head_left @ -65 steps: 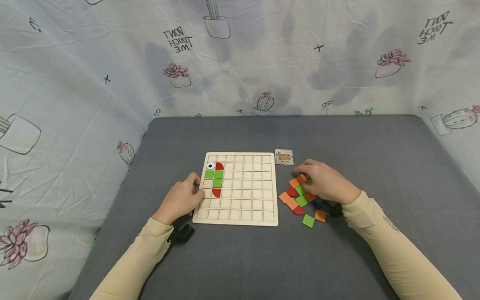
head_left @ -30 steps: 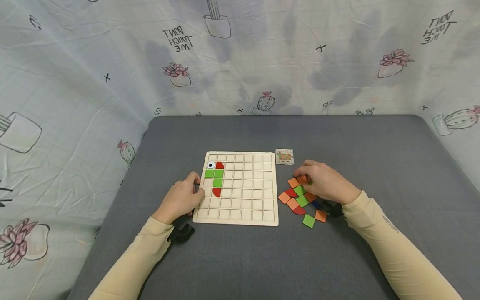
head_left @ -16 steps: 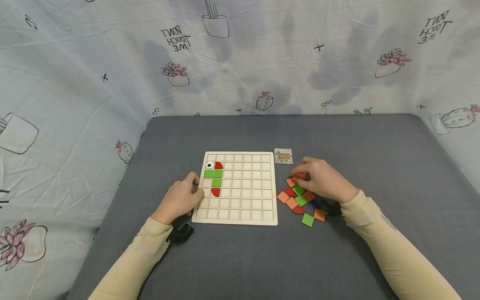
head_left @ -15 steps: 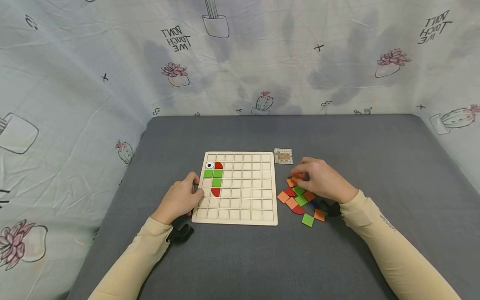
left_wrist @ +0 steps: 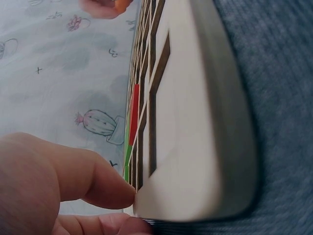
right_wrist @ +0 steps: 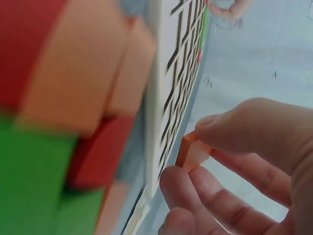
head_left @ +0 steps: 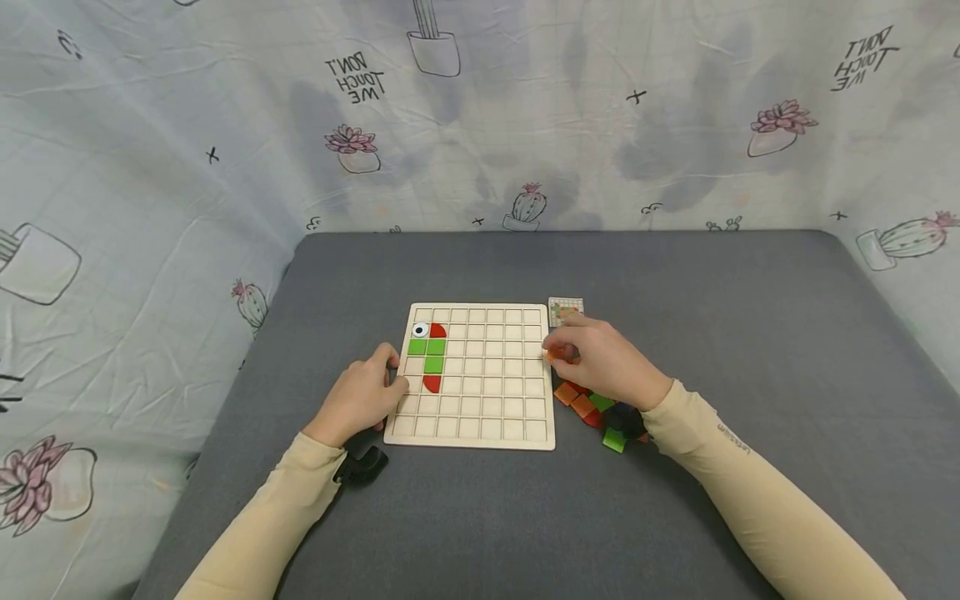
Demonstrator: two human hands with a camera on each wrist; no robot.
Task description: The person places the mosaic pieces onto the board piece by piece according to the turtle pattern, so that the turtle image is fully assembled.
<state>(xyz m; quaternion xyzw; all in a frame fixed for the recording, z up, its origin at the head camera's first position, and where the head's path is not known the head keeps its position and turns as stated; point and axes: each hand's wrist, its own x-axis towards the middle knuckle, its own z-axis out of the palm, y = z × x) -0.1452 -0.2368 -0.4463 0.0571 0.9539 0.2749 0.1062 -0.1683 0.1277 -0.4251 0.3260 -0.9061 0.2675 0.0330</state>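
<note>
The left hand (head_left: 358, 392) is curled at the left edge of the grid board (head_left: 495, 408), with the thumb on one side and the fingers on the other, and grips that edge. The right hand (head_left: 607, 358) is nearly closed and pinches a single orange tile (right_wrist: 195, 152) between the thumb and fingertips. This tile is positioned at the right edge of the grid board; whether it contacts the board cannot be determined. The board lies flat on the bench (head_left: 480, 517), between the two hands. Six pieces are seated in its cells, just beyond and to the right of the left hand's fingertips: a white eye tile (head_left: 420, 330), an upper red piece (head_left: 438, 331) with a rounded corner beside it, three green tiles (head_left: 433, 365) below these, and a lower red piece (head_left: 432, 383) beneath the last green tile. A small printed card (head_left: 558, 307) lies just beyond the right hand, which covers part of it. Loose pieces (head_left: 582, 406) in orange, red and green are grouped on the near side of the right hand, partly hidden by the hand and by the dark device (head_left: 624, 418) at its wrist. A second dark device (head_left: 363, 468) is located at the left wrist. Patterned fabric (head_left: 450, 150) hangs beyond both hands.
</note>
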